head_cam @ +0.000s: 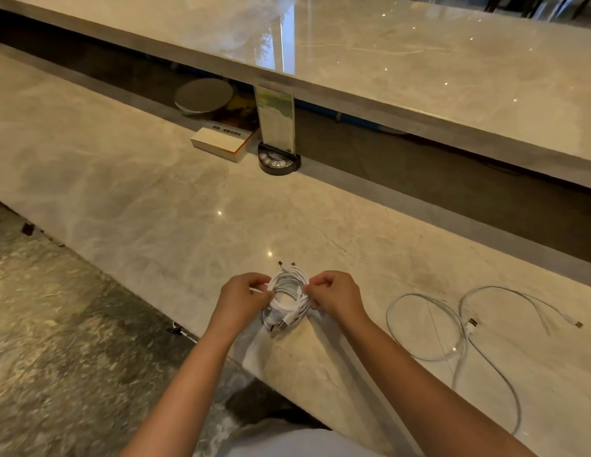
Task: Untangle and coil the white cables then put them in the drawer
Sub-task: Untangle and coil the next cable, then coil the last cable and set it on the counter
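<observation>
1. Coil [288, 296] of white cable sits between both hands, held just above the near edge of the counter [149, 199]; several plug ends stick out at top and bottom.
2. Left hand [244, 300]: fingers curled, pinching the coil's left side.
3. Right hand [335, 296]: fingers curled, pinching the right side. Both hands closed on the coil; fingertip detail is hard to make out against the white strands.
4. Loose cables [459, 328] lie to the right on the counter in wide loops, well apart from the coil; two plug ends visible. One strand runs toward the near edge. Can't tell how many cables are there.
5. Counter is glossy beige marble with light spots reflected. Speckled stone floor [56, 324] to the left, below it.
6. Further back: black button base [279, 161] holding an upright clear card stand [276, 117], a book [221, 143] just left of it, a round grey disc [204, 98] behind the book.
7. Raised marble ledge [419, 70] overhangs those items; the recess under it is dark.
8. Dark chair legs at top right are cut off by the frame.
</observation>
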Demonstrator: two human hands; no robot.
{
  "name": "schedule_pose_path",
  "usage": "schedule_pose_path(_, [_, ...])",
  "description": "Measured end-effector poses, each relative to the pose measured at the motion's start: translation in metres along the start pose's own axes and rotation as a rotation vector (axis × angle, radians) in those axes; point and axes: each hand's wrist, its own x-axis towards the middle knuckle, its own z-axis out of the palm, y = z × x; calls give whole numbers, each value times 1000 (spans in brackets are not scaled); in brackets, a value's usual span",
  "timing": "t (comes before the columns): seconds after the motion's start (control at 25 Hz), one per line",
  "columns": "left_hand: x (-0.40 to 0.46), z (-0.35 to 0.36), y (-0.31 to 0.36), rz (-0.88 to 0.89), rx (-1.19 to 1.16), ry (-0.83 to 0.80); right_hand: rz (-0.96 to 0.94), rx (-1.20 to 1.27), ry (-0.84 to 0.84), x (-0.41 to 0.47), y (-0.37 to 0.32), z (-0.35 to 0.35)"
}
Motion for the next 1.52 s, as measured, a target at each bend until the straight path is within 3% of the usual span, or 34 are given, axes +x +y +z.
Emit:
schedule_pose_path(0.36, [-3,8,-11,131,164,-10,-162,-99,77,-4,16,10])
schedule_pose_path(0.56, [2,6,-14,172,325,-43,-256,-164,79,-4,17,9])
schedule_pose_path(0.68, [-2,6,-3,231,483,21,-310,-256,66,-5,16,0])
schedule_pose_path(0.76, [-8,13,15,388,501,104,-366,-381,111,-10,22,-14])
schedule_pose_path(0.92, [-19,70,43,898,541,141,-657,-738,400,-27,59,-57])
schedule_pose_path(1.16, [-36,163,43,1168,679,-189,-386,-968,590,-70,140,-134])
schedule_pose_path(1.32, [-33,191,39,1200,574,-313,-364,-866,581,-79,167,-148])
schedule_pose_path(1.52, [-25,190,46,1237,649,-372,-352,-715,581,-86,178,-145])
